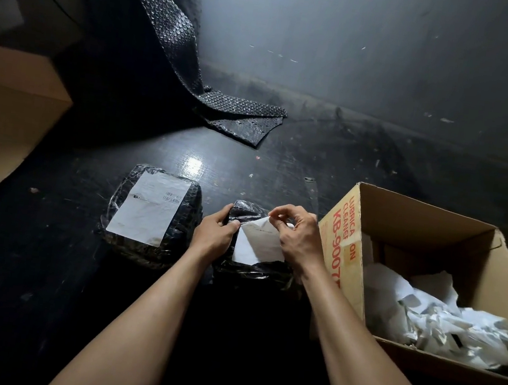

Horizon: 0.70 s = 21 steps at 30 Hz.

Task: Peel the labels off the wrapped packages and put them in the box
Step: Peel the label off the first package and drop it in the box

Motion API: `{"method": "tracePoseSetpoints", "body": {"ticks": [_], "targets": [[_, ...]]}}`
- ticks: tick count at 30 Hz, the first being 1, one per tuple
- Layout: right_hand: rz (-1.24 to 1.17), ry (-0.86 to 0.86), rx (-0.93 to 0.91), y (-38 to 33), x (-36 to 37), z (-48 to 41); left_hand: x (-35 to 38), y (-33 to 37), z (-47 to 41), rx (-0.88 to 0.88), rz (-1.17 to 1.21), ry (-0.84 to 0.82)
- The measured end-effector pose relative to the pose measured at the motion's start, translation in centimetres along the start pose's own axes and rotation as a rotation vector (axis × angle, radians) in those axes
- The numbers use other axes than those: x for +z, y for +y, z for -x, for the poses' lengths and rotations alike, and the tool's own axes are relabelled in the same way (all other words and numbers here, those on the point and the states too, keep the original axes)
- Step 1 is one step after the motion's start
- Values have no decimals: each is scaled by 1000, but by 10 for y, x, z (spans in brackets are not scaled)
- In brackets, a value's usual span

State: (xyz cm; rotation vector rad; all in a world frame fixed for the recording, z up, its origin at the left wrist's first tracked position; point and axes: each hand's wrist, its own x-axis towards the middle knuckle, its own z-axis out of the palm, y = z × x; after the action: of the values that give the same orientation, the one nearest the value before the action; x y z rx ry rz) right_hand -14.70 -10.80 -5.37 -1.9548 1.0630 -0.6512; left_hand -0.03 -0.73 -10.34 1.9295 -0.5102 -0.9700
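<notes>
Two packages wrapped in black bubble film lie on the dark floor. The left package carries a flat white label. My left hand grips the left side of the right package. My right hand pinches the top corner of that package's white label, which is lifted and partly peeled. An open cardboard box with red print stands just right of my right hand and holds several crumpled white labels.
A sheet of black bubble wrap runs from the dark wall down onto the floor behind the packages. A second cardboard box stands at the far left. Small scraps litter the floor.
</notes>
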Motion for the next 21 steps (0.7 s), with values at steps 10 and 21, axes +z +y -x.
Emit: {"method": "tracePoseSetpoints", "body": {"ticks": [10,21], "targets": [[75,2,-46,-9,-3,18,-3,4,7,6,0,-15],[90,13,-74,-11,-6,28,1,6,9,-4,-20,45]]}}
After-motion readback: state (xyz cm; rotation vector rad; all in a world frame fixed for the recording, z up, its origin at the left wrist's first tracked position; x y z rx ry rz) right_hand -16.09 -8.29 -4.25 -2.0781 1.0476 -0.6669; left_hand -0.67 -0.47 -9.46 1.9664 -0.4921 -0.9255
